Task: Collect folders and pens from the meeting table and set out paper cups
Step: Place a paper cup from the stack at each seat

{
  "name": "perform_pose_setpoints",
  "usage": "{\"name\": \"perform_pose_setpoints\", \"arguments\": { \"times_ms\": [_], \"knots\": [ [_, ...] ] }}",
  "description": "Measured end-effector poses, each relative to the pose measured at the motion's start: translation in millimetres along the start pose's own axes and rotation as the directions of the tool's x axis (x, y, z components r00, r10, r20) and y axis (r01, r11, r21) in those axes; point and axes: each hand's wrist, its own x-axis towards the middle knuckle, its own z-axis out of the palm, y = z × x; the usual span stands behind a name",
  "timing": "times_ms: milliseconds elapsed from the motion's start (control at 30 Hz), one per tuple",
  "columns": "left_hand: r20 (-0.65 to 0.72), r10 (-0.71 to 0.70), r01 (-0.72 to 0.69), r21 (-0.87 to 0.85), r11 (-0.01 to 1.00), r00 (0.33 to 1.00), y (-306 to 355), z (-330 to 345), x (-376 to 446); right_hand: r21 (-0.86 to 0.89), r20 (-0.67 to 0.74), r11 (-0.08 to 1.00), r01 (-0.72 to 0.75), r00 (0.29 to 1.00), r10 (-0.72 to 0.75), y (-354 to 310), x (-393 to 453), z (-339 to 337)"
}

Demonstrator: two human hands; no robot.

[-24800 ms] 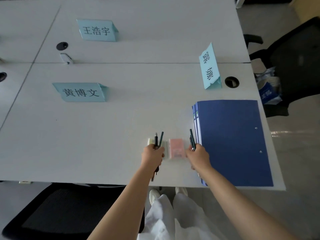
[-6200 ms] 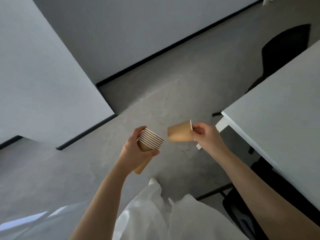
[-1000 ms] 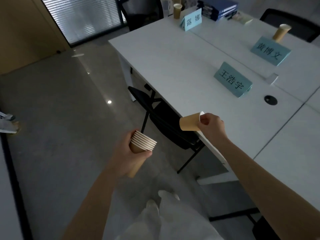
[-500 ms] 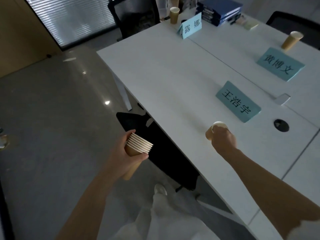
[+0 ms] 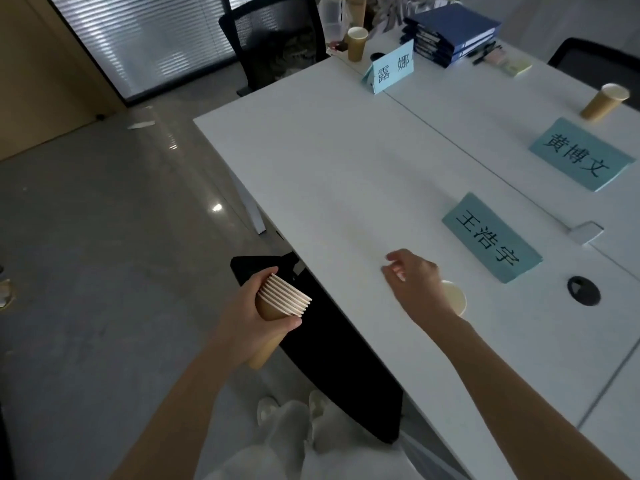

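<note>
While the left hand [image 5: 254, 315] grips a nested stack of paper cups [image 5: 277, 311] off the table edge, at about 7 o'clock in the head view, the right hand [image 5: 415, 285] hangs over the white meeting table [image 5: 346, 161] with fingers loosely spread, holding nothing. A single paper cup [image 5: 455, 299] stands upright on the table just behind that hand, at its 3 o'clock side, partly hidden by the wrist; whether the wrist touches it cannot be told. A teal name card [image 5: 491, 237] stands near the cup, toward 1 o'clock from it. A second cup [image 5: 604, 101] stands at the frame's 2 o'clock, beside another name card [image 5: 578, 154]. A third cup [image 5: 356, 43] stands at 12 o'clock, next to a third card [image 5: 393, 68]. The stacked blue folders [image 5: 452, 32] lie at 1 o'clock, with pens [image 5: 485, 53] just beside them. A black chair [image 5: 329, 355] sits partly under the table edge.
</note>
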Motion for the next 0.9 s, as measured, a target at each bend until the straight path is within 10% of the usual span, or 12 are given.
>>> {"name": "perform_pose_setpoints", "arguments": {
  "times_ms": [133,300,900],
  "knots": [
    [0.017,0.047,-0.048,0.028,0.998,0.999,0,-13,14,0.318,0.274,0.945,0.079,0.946,-0.172,-75,2,17],
    [-0.031,0.058,-0.058,-0.003,0.998,0.998,-13,-44,34,0.323,0.564,0.939,0.121,0.772,-0.293,-131,15,54],
    [-0.092,0.003,-0.003,-0.001,1.000,0.996,-112,-326,130,0.329,0.582,0.934,0.138,0.749,-0.316,-378,95,248]
  ]
}}
